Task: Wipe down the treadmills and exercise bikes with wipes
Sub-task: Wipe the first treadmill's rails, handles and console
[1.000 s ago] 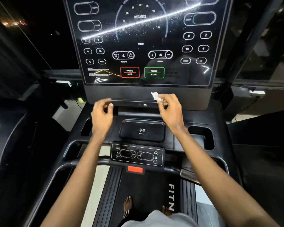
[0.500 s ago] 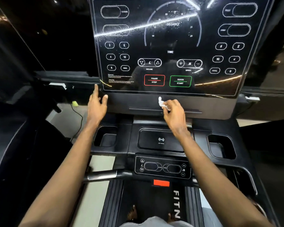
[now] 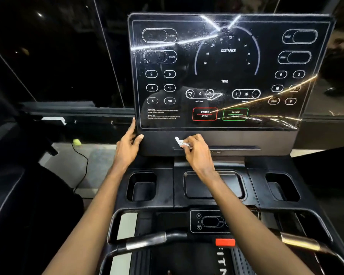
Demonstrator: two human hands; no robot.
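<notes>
Beyond the black rectangular tray [image 3: 213, 188], the right grip [image 3: 197, 153] pinches a crumpled white wipe [image 3: 180, 142] against the console's matte black lower band [image 3: 266, 138], which stretches rightward; the left grip [image 3: 128, 144], fingers straight, braces the lower-left corner of the glossy screen [image 3: 226, 76].

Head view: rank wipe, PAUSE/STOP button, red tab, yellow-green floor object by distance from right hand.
1. wipe, pinched in the right hand.
2. PAUSE/STOP button, just above it.
3. red tab, well below, toward the person.
4. yellow-green object, far left on the floor.
</notes>
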